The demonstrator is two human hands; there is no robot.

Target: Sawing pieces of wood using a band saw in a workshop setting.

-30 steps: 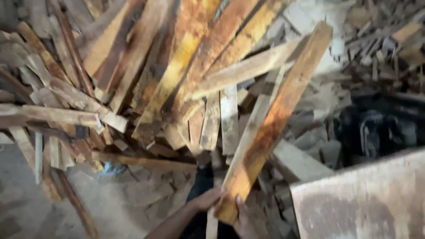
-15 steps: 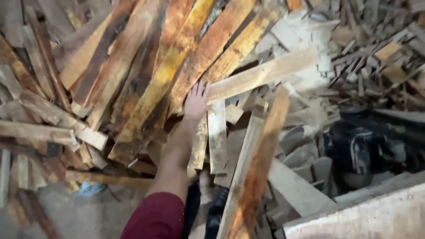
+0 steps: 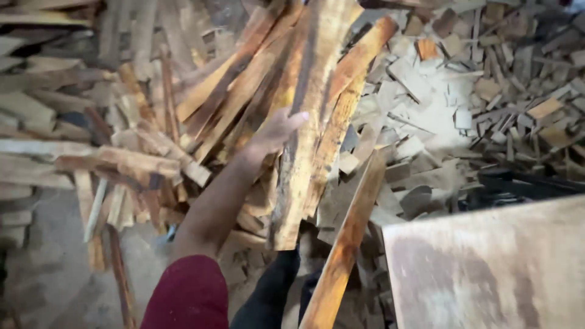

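- The left hand (image 3: 275, 131) grasps a long, orange-brown rough wooden plank (image 3: 304, 128), lifted off the pile of scrap wood planks (image 3: 140, 158).
- The right hand is out of view.
- A second narrow orange-brown plank (image 3: 347, 237) leans just beside it, near a flat grey-brown board (image 3: 487, 268).

dusty concrete floor (image 3: 42, 268), scrap-wood heap (image 3: 481, 91), flat panel (image 3: 487, 268).

A bare forearm runs from the left hand (image 3: 275, 131) to a dark red sleeve (image 3: 189, 295). Beside the sleeve show dark trousers (image 3: 268, 292).
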